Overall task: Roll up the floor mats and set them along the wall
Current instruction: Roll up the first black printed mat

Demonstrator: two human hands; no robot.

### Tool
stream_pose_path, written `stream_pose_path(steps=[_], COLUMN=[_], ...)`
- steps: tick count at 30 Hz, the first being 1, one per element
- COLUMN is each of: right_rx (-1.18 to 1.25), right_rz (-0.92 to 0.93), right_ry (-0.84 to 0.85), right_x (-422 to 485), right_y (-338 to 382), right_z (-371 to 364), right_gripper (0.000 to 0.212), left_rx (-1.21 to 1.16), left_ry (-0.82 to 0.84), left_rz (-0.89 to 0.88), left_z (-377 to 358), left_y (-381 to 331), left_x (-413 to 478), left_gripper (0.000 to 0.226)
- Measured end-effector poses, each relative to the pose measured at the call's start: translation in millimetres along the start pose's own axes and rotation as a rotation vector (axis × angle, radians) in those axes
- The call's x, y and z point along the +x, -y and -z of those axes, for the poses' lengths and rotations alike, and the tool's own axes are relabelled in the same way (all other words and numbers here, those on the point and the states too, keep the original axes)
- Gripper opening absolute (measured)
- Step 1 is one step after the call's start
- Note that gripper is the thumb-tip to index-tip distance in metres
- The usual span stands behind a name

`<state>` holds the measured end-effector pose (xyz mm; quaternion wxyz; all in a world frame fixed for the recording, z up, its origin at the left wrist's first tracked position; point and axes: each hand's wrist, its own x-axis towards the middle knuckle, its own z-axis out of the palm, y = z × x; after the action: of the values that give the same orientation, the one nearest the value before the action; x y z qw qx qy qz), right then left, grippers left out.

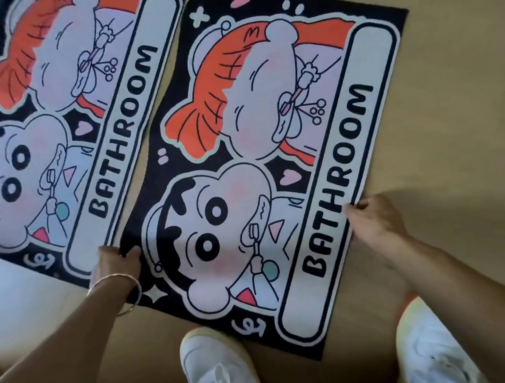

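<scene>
Bathroom mats [57, 96]: three, flat;
Near mat [242, 161]: lengthwise away from white shoes [220, 372];
Edges: gripped by left hand [115, 265], right hand [372, 219]

Head view, looking down. A black rectangular cartoon-printed floor mat [272, 158], lettered BATHROOM, lies flat and unrolled on the tan floor [451, 77]. The left hand [118, 261], with a thin metal bangle [114, 283] at the wrist, pinches its left long edge; the right hand [372, 219] grips its right long edge. A second mat [64, 102] of the same print lies just beside it, left. White sneakers [217, 372] stand at its near end.
</scene>
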<state>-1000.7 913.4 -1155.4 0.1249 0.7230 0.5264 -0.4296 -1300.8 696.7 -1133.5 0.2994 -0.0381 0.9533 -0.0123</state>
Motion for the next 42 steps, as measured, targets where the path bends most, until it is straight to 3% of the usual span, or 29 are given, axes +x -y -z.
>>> stream_pose_path(steps=[5, 8, 11, 13, 15, 18, 21, 24, 28, 31, 36, 40, 42], right_rx=[0.138, 0.19, 0.086, 0.013, -0.145, -0.466, -0.594, -0.664, -0.68, -0.575, -0.479, -0.426, -0.439], right_rz=[0.017, 0.114, 0.288, 0.417, 0.549, 0.689, 0.765, 0.851, 0.906, 0.948, 1.012, 0.925, 0.913], right_ry=[-0.12, -0.303, -0.508, -0.42, -0.227, 0.044, 0.037, 0.01, -0.057, -0.085, 0.078, -0.053, -0.076], right_x=[16, 45, 64, 56, 39, 17, 16, 27, 43, 44, 23, 19, 20], right_y=[7, 30, 48, 48, 35, 7, -7, -12, -18, -19, -27, -56, -62], right_z=[20, 59, 107, 118, 106, 69, 52, 61, 76, 71, 54, 54, 53], right_gripper=[0.013, 0.014, 0.025, 0.032, 0.036, 0.052, 0.063, 0.058, 0.032, 0.019, 0.027, 0.04, 0.045], left_rx=[-0.025, -0.266, -0.482, -0.483, -0.371, 0.026, 0.298, 0.333, 0.425, 0.483, 0.514, 0.667, 0.695], left_ry=[-0.038, 0.033, 0.169, 0.179, 0.11, -0.038, -0.069, 0.016, 0.062, 0.019, 0.097, 0.229, 0.207], left_rz=[-0.191, -0.24, -0.284, -0.321, -0.35, -0.615, -1.075, -1.27, -1.293, -1.294, -1.225, -1.134, -1.149], left_z=[-12, -30, -45, -56, -63, -71, -89, -112, -131, -132, -110, -90, -90], left_y=[-21, -48, -86, -107, -120, -122, -120, -128, -155, -167, -150, -138, -141], left_x=[-22, -40, -66, -79, -90, -109, -141, -163, -180, -180, -164, -151, -152], left_gripper=[0.006, 0.006, 0.007, 0.008, 0.018, 0.044, 0.047, 0.045, 0.049, 0.034, 0.017, 0.019, 0.026])
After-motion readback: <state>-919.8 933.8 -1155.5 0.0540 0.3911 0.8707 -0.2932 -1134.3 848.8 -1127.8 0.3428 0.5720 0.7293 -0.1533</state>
